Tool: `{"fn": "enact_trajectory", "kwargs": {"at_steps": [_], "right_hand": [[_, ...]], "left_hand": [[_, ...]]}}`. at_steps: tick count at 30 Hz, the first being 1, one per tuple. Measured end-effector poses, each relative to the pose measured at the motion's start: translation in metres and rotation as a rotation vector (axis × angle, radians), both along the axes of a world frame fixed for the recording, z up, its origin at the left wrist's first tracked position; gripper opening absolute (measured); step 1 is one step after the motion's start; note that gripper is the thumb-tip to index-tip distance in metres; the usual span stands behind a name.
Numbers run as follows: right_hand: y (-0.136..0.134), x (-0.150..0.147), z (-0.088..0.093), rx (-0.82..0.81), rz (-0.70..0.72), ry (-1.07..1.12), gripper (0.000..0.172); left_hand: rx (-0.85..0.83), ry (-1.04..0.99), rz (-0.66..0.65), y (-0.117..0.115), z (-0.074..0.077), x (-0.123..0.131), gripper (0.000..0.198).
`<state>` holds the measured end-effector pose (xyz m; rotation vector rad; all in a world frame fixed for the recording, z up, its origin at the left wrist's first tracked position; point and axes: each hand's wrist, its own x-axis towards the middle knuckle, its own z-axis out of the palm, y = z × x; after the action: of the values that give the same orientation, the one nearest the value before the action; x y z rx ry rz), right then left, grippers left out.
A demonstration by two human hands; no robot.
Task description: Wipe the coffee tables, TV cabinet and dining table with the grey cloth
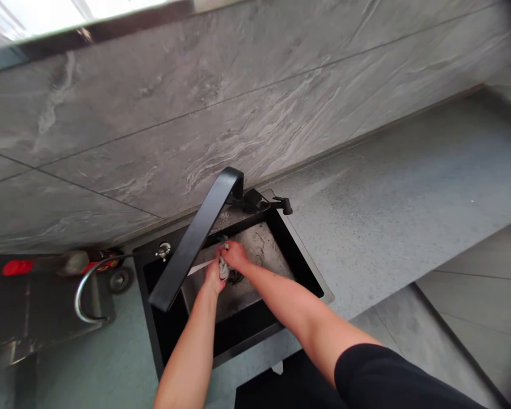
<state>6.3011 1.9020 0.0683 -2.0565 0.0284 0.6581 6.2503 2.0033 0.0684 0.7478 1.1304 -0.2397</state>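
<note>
Both my hands reach down into a small black sink (300,262) set in a grey counter. My left hand (213,276) and my right hand (235,255) are closed together around a small grey crumpled cloth (223,268), just above the drain. A thin stream of water runs from the black angular faucet (196,237) toward my hands. The faucet's spout crosses in front of the sink's left side and hides part of it.
A black faucet lever (282,204) sticks out at the sink's back right corner. A curved metal tube (84,292) lies left of the sink, near a dark appliance with a red part (17,266). Grey stone counter (387,216) stretches right; marbled wall tiles stand behind.
</note>
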Motion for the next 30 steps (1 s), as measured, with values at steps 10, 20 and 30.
{"fn": "enact_trajectory", "kwargs": {"at_steps": [10, 20, 30], "right_hand": [[-0.050, 0.042, 0.017, 0.473, 0.356, 0.098, 0.052], [-0.098, 0.028, -0.007, 0.478, 0.226, 0.589, 0.032], [-0.043, -0.019, -0.004, 0.937, -0.363, 0.746, 0.081]], "left_hand": [[-0.021, -0.046, -0.185, 0.066, 0.065, -0.041, 0.042], [0.189, -0.080, 0.005, 0.111, 0.064, -0.053, 0.030], [0.168, 0.008, 0.053, 0.090, 0.050, -0.056, 0.026]]}}
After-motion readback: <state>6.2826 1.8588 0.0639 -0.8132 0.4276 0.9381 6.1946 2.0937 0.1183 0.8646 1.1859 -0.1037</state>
